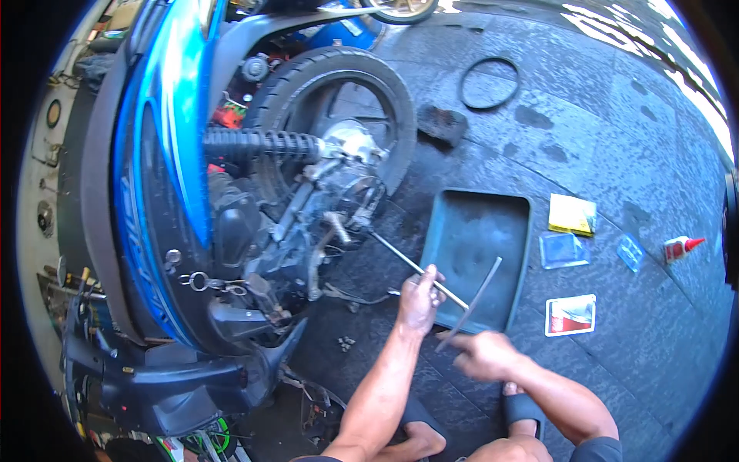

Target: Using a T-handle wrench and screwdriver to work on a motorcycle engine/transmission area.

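A long T-handle wrench [402,254] slants from the exposed engine casing [350,189] of a blue scooter [165,146] toward me. My left hand [419,296] is closed round its shaft, partway along. At the crossbar [485,282], my right hand [486,356] has its fingers curled against the near end, slightly blurred. Past the casing, the wrench's far tip meets the lower edge of the mechanism; exactly what it sits on is too small to tell. Beneath the crossbar lies a dark rectangular tray [525,254].
Beside the casing stand the rear wheel [400,115] and a coil-spring shock absorber [265,142]. A black belt [490,108] and a dark block [443,125] lie beyond the tray. Rightward are a yellow packet [572,214], a red-capped bottle [681,248] and a red-and-white packet [570,316]. Small metal parts [346,344] lie left.
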A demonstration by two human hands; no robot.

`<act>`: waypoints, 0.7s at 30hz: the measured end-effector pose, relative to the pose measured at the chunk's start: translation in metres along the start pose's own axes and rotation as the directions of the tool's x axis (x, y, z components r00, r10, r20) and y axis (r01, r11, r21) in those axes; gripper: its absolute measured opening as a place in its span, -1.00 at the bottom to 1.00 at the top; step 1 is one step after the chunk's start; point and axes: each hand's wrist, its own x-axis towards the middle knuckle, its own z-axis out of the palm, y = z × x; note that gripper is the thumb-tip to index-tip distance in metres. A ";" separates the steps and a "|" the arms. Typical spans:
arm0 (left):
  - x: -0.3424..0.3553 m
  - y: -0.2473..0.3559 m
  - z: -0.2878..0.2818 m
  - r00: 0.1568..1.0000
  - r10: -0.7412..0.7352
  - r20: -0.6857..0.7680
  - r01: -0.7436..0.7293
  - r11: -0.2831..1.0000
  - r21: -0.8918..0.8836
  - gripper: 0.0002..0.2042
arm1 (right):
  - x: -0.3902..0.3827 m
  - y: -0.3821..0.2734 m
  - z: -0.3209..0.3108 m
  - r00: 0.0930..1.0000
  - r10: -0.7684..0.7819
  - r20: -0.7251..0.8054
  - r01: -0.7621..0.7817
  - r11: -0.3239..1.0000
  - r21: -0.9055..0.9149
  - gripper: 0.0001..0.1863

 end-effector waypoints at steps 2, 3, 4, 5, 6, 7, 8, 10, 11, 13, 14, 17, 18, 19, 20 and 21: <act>-0.005 0.002 -0.018 0.999 0.016 -0.039 -0.014 0.999 0.034 -0.71 | 0.022 -0.050 -0.049 0.986 0.166 0.035 -0.169 0.943 0.286 -0.40; -0.006 0.005 -0.019 1.000 0.014 -0.024 -0.013 0.999 0.034 -0.71 | 0.023 -0.037 -0.046 0.945 0.266 -0.190 -0.179 0.907 0.380 -0.40; -0.006 0.004 -0.023 1.000 0.004 -0.022 -0.003 1.000 0.022 -0.71 | 0.022 -0.018 -0.035 0.937 0.288 -0.198 -0.201 0.907 0.369 -0.40; -0.006 0.007 -0.017 0.999 -0.008 -0.033 0.008 1.000 -0.012 -0.71 | 0.019 0.004 -0.022 0.903 0.378 -0.205 -0.329 0.914 0.239 -0.41; -0.004 0.009 -0.011 1.000 0.003 -0.013 -0.003 0.999 -0.032 -0.71 | 0.015 0.016 -0.014 0.862 0.454 -0.226 -0.441 0.891 0.108 -0.42; 0.000 0.009 -0.009 1.000 0.014 0.003 -0.014 0.999 -0.046 -0.71 | 0.010 0.011 -0.001 0.918 0.397 0.025 -0.397 0.918 0.005 -0.43; 0.002 0.010 -0.009 1.000 0.017 -0.025 -0.017 1.000 -0.007 -0.71 | 0.015 -0.016 -0.019 0.964 0.239 0.119 -0.252 0.963 0.101 -0.43; -0.002 0.010 -0.012 0.999 0.008 -0.037 -0.007 1.000 0.026 -0.71 | 0.015 -0.040 -0.030 0.993 -0.027 -0.118 0.061 0.956 0.288 -0.40; -0.003 0.014 -0.020 0.998 0.013 -0.055 -0.009 0.998 0.064 -0.71 | 0.023 -0.045 -0.046 0.965 0.169 -0.202 -0.075 0.912 0.403 -0.38; -0.003 0.010 -0.016 1.000 0.017 -0.025 -0.016 1.000 0.022 -0.71 | 0.018 -0.014 -0.040 0.906 0.373 -0.201 -0.310 0.907 0.286 -0.40; -0.002 0.011 -0.013 1.000 0.020 -0.015 -0.020 1.000 -0.013 -0.71 | 0.021 0.006 -0.032 0.809 0.547 -0.216 -0.517 0.836 0.181 -0.42; 0.008 0.007 -0.009 1.000 0.026 -0.015 -0.027 0.998 -0.059 -0.71 | 0.009 -0.017 -0.010 0.994 0.086 0.069 -0.090 0.995 0.053 -0.40; 0.009 0.006 -0.015 0.999 0.021 -0.029 -0.022 0.999 -0.034 -0.71 | 0.018 -0.046 -0.040 0.982 0.100 0.163 -0.134 0.969 0.210 -0.42; 0.008 0.008 -0.020 0.999 0.016 -0.044 -0.017 1.000 -0.003 -0.71 | 0.025 -0.043 -0.046 0.982 0.090 0.164 -0.125 0.967 0.221 -0.42; 0.004 0.010 -0.019 0.997 0.015 -0.076 -0.013 1.000 0.019 -0.71 | 0.028 -0.039 -0.055 0.945 0.309 -0.109 -0.253 0.901 0.353 -0.41; 0.002 0.012 -0.021 0.997 0.020 -0.077 -0.019 1.000 0.022 -0.71 | 0.028 -0.034 -0.060 0.788 0.517 -0.335 -0.309 0.802 0.511 -0.39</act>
